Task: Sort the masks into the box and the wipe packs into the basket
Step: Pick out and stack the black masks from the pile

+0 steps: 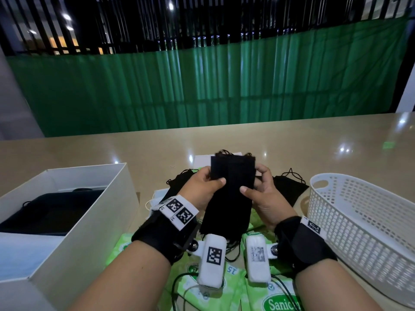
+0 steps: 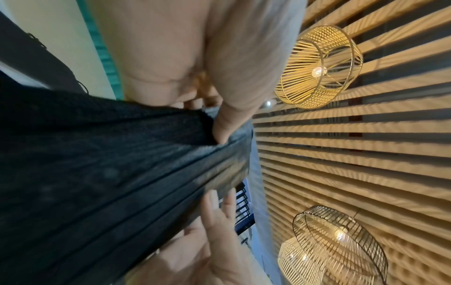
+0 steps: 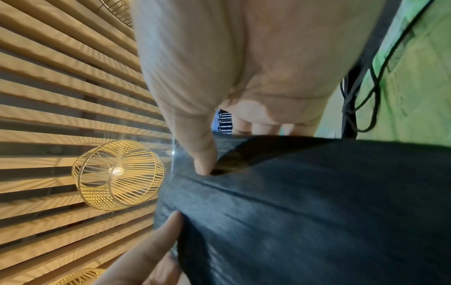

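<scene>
Both hands, the left hand (image 1: 203, 187) and the right hand (image 1: 263, 194), pinched a stack of black masks (image 1: 231, 182) above the tabletop (image 1: 314, 140). To do it well, each grip should stay tight, then carry the stack to the white box (image 1: 94, 198) at 9 o'clock.

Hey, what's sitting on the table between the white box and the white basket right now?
In the head view, between the box and the basket lie loose black masks and green wipe packs; above them both hands hold black masks.

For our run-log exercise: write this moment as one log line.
left hand: grips black masks | right hand: grips same | box: holds masks | basket: no wipe packs seen | wipe packs: on table
</scene>
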`<move>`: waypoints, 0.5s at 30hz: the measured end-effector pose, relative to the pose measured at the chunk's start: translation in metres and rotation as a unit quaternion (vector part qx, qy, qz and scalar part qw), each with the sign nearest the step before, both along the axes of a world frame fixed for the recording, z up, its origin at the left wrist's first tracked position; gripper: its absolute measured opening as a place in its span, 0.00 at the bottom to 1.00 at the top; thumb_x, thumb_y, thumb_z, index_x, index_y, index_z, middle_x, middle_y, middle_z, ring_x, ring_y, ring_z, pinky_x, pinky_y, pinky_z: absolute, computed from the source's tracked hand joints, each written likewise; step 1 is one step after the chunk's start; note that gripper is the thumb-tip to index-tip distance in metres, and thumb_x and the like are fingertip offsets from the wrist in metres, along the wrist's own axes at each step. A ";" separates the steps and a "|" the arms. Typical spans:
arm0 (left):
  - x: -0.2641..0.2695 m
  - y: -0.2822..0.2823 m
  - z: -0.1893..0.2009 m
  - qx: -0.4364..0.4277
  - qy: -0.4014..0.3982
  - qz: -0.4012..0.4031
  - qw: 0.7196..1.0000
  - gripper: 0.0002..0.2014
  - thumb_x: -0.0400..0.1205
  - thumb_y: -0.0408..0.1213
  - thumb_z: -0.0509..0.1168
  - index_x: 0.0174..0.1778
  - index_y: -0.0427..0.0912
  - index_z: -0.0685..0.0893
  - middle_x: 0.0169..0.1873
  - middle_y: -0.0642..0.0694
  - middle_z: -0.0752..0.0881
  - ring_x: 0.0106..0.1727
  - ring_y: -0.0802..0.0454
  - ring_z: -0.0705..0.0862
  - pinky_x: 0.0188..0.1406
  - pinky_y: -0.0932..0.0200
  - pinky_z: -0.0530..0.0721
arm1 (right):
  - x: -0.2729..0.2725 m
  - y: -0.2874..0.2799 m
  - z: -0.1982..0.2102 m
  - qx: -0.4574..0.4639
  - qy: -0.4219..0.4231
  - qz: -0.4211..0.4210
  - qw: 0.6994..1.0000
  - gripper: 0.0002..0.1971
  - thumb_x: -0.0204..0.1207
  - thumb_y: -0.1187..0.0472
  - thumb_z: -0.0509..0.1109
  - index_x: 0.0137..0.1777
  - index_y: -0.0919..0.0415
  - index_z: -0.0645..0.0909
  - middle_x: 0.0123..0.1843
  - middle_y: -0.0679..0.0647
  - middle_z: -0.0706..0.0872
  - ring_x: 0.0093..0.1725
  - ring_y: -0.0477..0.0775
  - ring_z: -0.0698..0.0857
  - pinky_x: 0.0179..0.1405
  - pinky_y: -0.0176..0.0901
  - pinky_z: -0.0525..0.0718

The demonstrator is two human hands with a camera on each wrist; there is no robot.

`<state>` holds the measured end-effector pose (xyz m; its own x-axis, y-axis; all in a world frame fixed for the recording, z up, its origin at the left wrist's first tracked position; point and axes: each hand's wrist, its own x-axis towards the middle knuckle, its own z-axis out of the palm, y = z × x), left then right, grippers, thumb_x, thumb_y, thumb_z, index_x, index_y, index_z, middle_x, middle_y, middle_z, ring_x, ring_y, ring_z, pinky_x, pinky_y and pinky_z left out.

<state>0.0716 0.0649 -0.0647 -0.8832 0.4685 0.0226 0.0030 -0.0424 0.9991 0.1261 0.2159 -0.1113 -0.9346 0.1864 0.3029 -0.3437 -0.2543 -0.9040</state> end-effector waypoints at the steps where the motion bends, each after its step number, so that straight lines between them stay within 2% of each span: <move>1: -0.001 -0.001 0.002 0.035 -0.005 0.013 0.999 0.14 0.83 0.25 0.60 0.63 0.38 0.78 0.58 0.37 0.85 0.59 0.39 0.84 0.67 0.38 0.78 | 0.000 0.001 0.000 0.001 -0.008 0.005 1.000 0.30 0.77 0.77 0.64 0.71 0.47 0.64 0.57 0.60 0.86 0.58 0.55 0.85 0.60 0.47 0.81; 3: 0.001 -0.002 0.007 0.127 -0.026 0.027 0.991 0.17 0.85 0.26 0.56 0.69 0.38 0.74 0.61 0.37 0.84 0.62 0.40 0.83 0.67 0.39 0.77 | -0.001 0.002 -0.002 0.005 -0.024 0.013 1.000 0.33 0.78 0.74 0.65 0.74 0.43 0.59 0.55 0.60 0.86 0.57 0.55 0.85 0.64 0.49 0.79; 4: 0.001 -0.003 0.009 0.169 -0.041 0.028 0.984 0.17 0.85 0.26 0.55 0.70 0.39 0.73 0.63 0.37 0.83 0.64 0.39 0.82 0.67 0.38 0.77 | -0.001 0.002 -0.002 0.009 -0.034 0.018 0.999 0.31 0.78 0.73 0.65 0.74 0.45 0.60 0.55 0.59 0.87 0.57 0.55 0.85 0.64 0.48 0.79; 7: 0.002 -0.008 0.010 0.239 -0.076 0.011 0.968 0.16 0.84 0.27 0.56 0.68 0.38 0.74 0.63 0.35 0.83 0.65 0.37 0.81 0.65 0.34 0.77 | -0.001 -0.001 -0.003 0.046 -0.059 0.027 0.997 0.16 0.80 0.72 0.63 0.65 0.57 0.74 0.56 0.56 0.88 0.56 0.52 0.86 0.57 0.40 0.82; 9: 0.004 -0.011 0.009 0.220 -0.078 -0.005 0.972 0.13 0.83 0.26 0.57 0.62 0.40 0.76 0.59 0.35 0.84 0.61 0.37 0.82 0.61 0.35 0.80 | 0.001 -0.003 -0.002 0.066 -0.068 0.018 0.995 0.12 0.80 0.71 0.63 0.59 0.59 0.79 0.53 0.51 0.90 0.54 0.48 0.87 0.50 0.34 0.83; 11: 0.006 -0.013 0.005 0.178 -0.059 -0.016 0.982 0.10 0.82 0.25 0.59 0.54 0.43 0.75 0.51 0.41 0.85 0.53 0.44 0.83 0.50 0.46 0.84 | 0.002 -0.002 0.000 0.068 -0.070 0.010 0.995 0.13 0.80 0.70 0.63 0.61 0.56 0.79 0.53 0.48 0.90 0.53 0.42 0.87 0.48 0.29 0.82; 12: 0.007 -0.014 0.004 0.156 -0.047 -0.022 0.986 0.11 0.81 0.24 0.59 0.53 0.45 0.75 0.47 0.45 0.85 0.49 0.48 0.83 0.43 0.52 0.83 | 0.002 -0.001 0.000 0.065 -0.068 0.010 0.996 0.14 0.80 0.70 0.63 0.62 0.56 0.79 0.54 0.47 0.89 0.52 0.40 0.87 0.47 0.28 0.82; 13: 0.008 -0.014 0.002 0.136 -0.036 -0.030 0.990 0.12 0.81 0.24 0.59 0.55 0.45 0.75 0.45 0.48 0.86 0.46 0.51 0.84 0.39 0.56 0.81 | 0.002 -0.001 0.000 0.062 -0.065 0.012 0.996 0.15 0.80 0.71 0.63 0.63 0.56 0.78 0.55 0.48 0.89 0.52 0.40 0.88 0.47 0.28 0.83; 15: 0.011 -0.013 -0.001 0.102 -0.026 -0.048 0.993 0.17 0.80 0.24 0.61 0.61 0.45 0.75 0.47 0.49 0.86 0.47 0.52 0.85 0.36 0.60 0.81 | 0.002 -0.001 -0.001 0.059 -0.062 0.022 0.996 0.17 0.79 0.72 0.65 0.64 0.57 0.76 0.56 0.50 0.88 0.52 0.41 0.88 0.47 0.29 0.83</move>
